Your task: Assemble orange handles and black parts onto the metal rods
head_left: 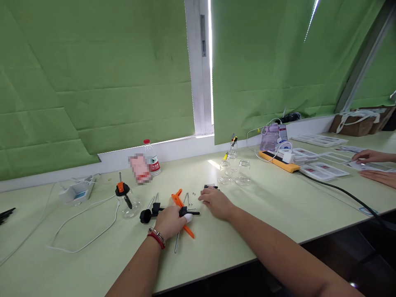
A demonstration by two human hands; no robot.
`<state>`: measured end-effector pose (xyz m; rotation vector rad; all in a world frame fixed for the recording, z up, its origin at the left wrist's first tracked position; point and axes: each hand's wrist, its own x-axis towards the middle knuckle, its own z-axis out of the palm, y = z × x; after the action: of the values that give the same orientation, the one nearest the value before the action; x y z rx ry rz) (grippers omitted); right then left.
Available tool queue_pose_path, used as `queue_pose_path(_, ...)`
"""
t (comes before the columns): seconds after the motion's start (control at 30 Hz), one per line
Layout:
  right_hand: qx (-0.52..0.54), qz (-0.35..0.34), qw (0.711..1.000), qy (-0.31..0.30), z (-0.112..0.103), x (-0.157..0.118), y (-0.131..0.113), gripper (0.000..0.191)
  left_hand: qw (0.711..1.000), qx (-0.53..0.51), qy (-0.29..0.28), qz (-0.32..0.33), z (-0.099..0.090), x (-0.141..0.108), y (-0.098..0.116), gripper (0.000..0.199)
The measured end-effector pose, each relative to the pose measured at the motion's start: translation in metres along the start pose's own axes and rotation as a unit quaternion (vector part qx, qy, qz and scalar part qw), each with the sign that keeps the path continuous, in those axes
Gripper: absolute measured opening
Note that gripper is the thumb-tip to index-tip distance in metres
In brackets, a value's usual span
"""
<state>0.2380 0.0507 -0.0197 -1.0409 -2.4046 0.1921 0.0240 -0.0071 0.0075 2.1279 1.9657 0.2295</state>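
Note:
My left hand is closed over a black plastic part, its thumb pressing along it. Under and beside that hand lie an orange plastic piece, a black round-ended part and several thin metal rods. My right hand is palm down on the table, its fingers curled over a small black part with a coil spring. The near side of that part is hidden by the hand. Tiny metal bits lie between the two hands.
A glass jar with a black and orange top stands left. Several clear jars stand beyond my right hand. Farther right are an orange power strip, a purple bottle and another person's hands. White cable loops left.

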Motion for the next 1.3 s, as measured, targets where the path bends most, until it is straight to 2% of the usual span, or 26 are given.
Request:
queue_pose_path(0.07, -0.035, -0.05, 0.998, -0.024, 0.007, 0.002, -0.009, 0.032, 1.0, -0.003, -0.005, 0.005, -0.001, -0.001, 0.0, 0.034)
queue_pose_path(0.13, -0.062, -0.062, 0.995, -0.049, 0.012, 0.003, -0.013, 0.036, 1.0, -0.004, -0.004, 0.01, -0.001, -0.001, 0.0, 0.032)
queue_pose_path(0.3, -0.093, 0.014, 0.993, -0.07, 0.017, 0.003, -0.006, 0.035, 1.0, 0.003, 0.0, 0.016, 0.0, 0.0, 0.0, 0.032)
queue_pose_path(0.43, -0.079, 0.028, 0.996, -0.039, 0.011, 0.003, -0.008, 0.04, 1.0, 0.002, 0.002, 0.025, 0.001, 0.0, -0.001, 0.03)
queue_pose_path(0.53, -0.035, -0.005, 0.999, -0.005, 0.003, 0.002, -0.017, 0.031, 1.0, -0.001, 0.011, 0.026, 0.002, -0.001, 0.0, 0.029)
queue_pose_path(0.73, 0.042, -0.042, 0.995, -0.077, 0.004, -0.001, -0.028, 0.027, 0.999, -0.012, 0.038, 0.037, 0.004, -0.001, 0.001, 0.029)
queue_pose_path(0.93, 0.139, 0.029, 0.987, -0.081, 0.01, -0.002, -0.027, 0.019, 0.998, -0.034, 0.017, 0.056, 0.004, -0.001, 0.001, 0.03)
queue_pose_path(1.03, 0.251, 0.05, 0.961, -0.107, 0.01, -0.005, -0.023, 0.011, 0.997, -0.041, 0.02, 0.057, 0.004, -0.001, 0.001, 0.029)
queue_pose_path(1.13, 0.334, 0.069, 0.933, -0.112, 0.013, -0.006, -0.02, 0.011, 0.997, -0.046, 0.025, 0.054, 0.003, -0.001, 0.001, 0.03)
queue_pose_path(1.23, 0.352, 0.092, 0.925, -0.107, 0.015, -0.004, -0.02, 0.007, 0.995, -0.073, 0.011, 0.064, 0.002, -0.002, 0.003, 0.03)
queue_pose_path(1.3, 0.337, 0.096, 0.931, -0.1, 0.015, -0.003, -0.021, 0.007, 0.992, -0.1, -0.002, 0.082, 0.002, -0.004, 0.004, 0.032)
